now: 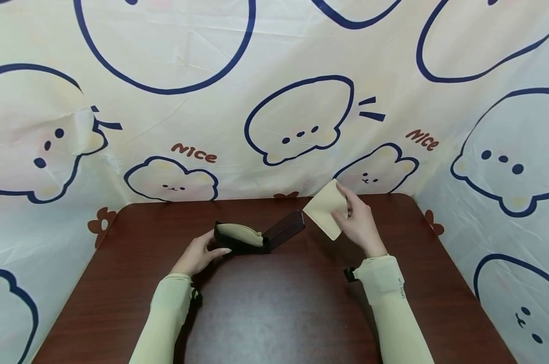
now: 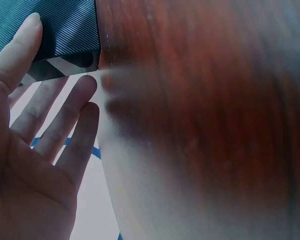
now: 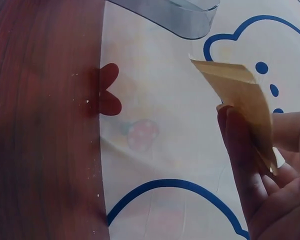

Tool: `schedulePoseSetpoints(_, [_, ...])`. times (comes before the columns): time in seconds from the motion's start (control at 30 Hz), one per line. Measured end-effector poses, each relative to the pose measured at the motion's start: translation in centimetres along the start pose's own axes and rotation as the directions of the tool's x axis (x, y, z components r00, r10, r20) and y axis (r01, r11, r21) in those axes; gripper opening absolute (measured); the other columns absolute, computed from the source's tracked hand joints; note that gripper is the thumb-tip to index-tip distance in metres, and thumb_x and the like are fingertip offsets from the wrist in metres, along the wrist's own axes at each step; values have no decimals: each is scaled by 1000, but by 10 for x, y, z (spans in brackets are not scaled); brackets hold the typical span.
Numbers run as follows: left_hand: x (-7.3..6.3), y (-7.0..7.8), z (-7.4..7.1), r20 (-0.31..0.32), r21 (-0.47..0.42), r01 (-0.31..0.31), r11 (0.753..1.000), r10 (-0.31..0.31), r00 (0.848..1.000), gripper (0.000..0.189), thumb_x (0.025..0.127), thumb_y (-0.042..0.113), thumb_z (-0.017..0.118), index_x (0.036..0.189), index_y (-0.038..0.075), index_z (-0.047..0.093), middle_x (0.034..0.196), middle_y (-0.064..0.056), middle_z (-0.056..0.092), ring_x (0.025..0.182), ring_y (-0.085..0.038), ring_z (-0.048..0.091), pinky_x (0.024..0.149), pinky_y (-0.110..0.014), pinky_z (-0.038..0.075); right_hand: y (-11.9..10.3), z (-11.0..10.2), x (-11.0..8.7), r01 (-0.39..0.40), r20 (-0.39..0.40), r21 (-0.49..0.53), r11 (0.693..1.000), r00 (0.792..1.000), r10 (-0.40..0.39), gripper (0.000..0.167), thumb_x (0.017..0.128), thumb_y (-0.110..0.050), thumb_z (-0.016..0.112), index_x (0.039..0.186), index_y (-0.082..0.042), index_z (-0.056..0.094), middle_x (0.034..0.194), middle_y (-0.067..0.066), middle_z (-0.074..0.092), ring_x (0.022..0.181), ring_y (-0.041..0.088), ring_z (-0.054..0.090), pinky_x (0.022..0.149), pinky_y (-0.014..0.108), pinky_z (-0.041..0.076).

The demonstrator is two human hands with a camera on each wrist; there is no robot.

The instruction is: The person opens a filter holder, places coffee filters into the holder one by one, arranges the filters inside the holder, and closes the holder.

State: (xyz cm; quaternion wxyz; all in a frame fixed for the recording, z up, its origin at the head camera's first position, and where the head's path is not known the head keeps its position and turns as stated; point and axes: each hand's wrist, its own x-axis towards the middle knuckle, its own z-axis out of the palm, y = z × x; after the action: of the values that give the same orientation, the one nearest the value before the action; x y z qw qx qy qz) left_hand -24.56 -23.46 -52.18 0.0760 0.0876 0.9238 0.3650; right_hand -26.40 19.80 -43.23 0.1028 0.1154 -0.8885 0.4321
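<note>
A black ribbed box (image 2: 70, 30) stands near the far side of the table, its dark see-through lid (image 1: 287, 230) swung open to the right. Inside the box a cream, curved stack of what looks like paper (image 1: 239, 234) shows. My left hand (image 1: 200, 255) holds the box at its left end, thumb on the near side; its other fingers are partly hidden behind. To the right of the lid, my right hand (image 1: 360, 222) pinches a square cream folded paper (image 1: 326, 208) between thumb and fingers, raised above the table. Thin layers show at the paper's edge in the right wrist view.
The dark brown wooden table (image 1: 265, 313) ends just behind the box. A white cloth with blue cartoon outlines (image 1: 297, 121) hangs along the back and both sides. Dark bands sit at both wrists.
</note>
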Motion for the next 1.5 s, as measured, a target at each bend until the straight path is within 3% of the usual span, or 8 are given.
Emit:
schedulePoseSetpoints(0.23, [-1,-1,0,-3,-13,-3,1000,3,1000,84,96,41,75,162,10,34,141,-24,61,121,-37,62,104,-59,48,-5,1,0,4,-24,98,995,1000,-2,76,98,-7,70,163,-16,33,128,26,68,98,38,74,73,38,60])
schedulePoseSetpoints(0.37, [-2,0,0,-3,-20,4,1000,-4,1000,83,96,41,75,162,11,35,138,-22,64,113,-33,64,102,-58,49,-9,2,0,25,-35,102,994,999,-22,55,97,-9,73,148,-9,54,123,25,71,92,38,75,71,40,60])
schedulePoseSetpoints(0.43, [-3,1,1,-1,-27,5,1000,-5,1000,83,96,43,74,162,10,35,141,-23,62,119,-35,62,104,-58,48,-11,2,0,27,-42,98,995,999,-23,44,97,-9,73,139,-6,62,120,24,72,91,37,75,71,41,60])
schedulePoseSetpoints(0.7, [-4,2,0,5,-44,13,999,-13,1000,83,96,45,73,162,10,36,144,-23,60,129,-38,59,105,-59,47,-19,4,-1,59,-85,63,996,995,-53,32,96,-9,75,127,-3,67,113,22,74,87,33,74,71,42,59])
schedulePoseSetpoints(1.0, [-3,-1,1,6,-50,7,999,-7,1000,82,95,44,74,162,14,37,136,-16,66,110,-27,66,102,-55,49,-32,15,1,116,-78,86,990,991,-110,46,97,-6,73,140,-5,60,117,23,74,92,35,74,76,47,60])
schedulePoseSetpoints(1.23, [-2,-1,2,12,-57,-5,998,6,1000,74,95,38,76,158,18,43,105,-6,69,74,-15,62,79,-38,51,-44,23,2,144,-59,119,982,989,-137,41,96,-7,74,135,-6,63,118,22,74,92,34,75,77,48,61])
schedulePoseSetpoints(1.33, [-2,-1,1,16,-61,0,998,1,1000,75,96,38,75,159,17,41,108,-9,69,77,-18,65,80,-40,53,-49,25,4,154,-51,123,980,988,-148,42,95,-7,75,136,-7,64,118,21,74,92,33,75,77,49,61])
schedulePoseSetpoints(1.5, [-3,0,-1,20,-49,21,999,-20,1000,86,96,45,73,164,11,31,142,-22,61,114,-33,67,103,-56,49,-59,31,9,181,-48,128,975,983,-176,44,93,-7,77,135,-7,65,117,19,75,89,31,75,74,46,61])
